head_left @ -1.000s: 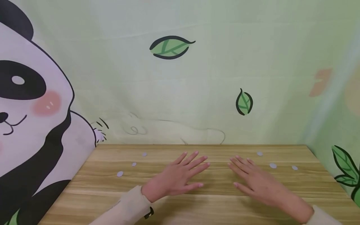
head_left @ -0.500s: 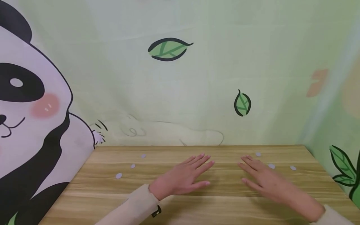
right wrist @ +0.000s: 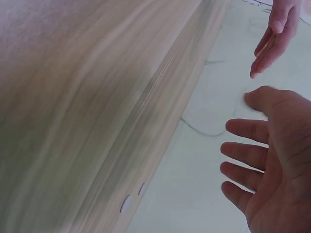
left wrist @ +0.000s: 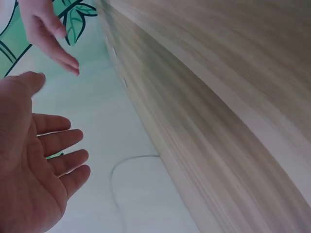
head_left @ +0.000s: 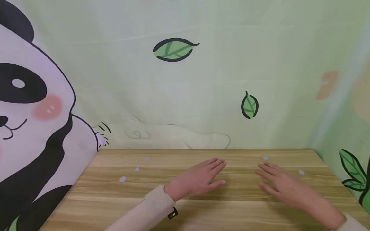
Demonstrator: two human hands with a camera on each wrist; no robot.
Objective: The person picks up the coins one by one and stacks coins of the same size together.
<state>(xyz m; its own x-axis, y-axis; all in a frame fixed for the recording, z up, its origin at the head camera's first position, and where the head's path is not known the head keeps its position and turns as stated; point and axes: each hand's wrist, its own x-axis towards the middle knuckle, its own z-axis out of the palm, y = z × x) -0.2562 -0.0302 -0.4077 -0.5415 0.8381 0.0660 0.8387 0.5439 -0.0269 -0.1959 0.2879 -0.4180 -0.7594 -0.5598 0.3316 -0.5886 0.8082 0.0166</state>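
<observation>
A green backdrop (head_left: 208, 80) stood behind the wooden table (head_left: 86, 199), where two pale discs (head_left: 265, 158) lay near my right hand (head_left: 292, 189) and three other discs (head_left: 137, 169) lay left of my left hand (head_left: 196, 181). I held both hands above the table, fingers extended, thumbs apart, gripping nothing. My left sleeve (head_left: 144, 211), cut off below, partly hid a black strap (head_left: 172, 213). A printed panda (head_left: 17, 141) ran off the left edge; a reddish mark (head_left: 328, 85) was too blurred to read.
</observation>
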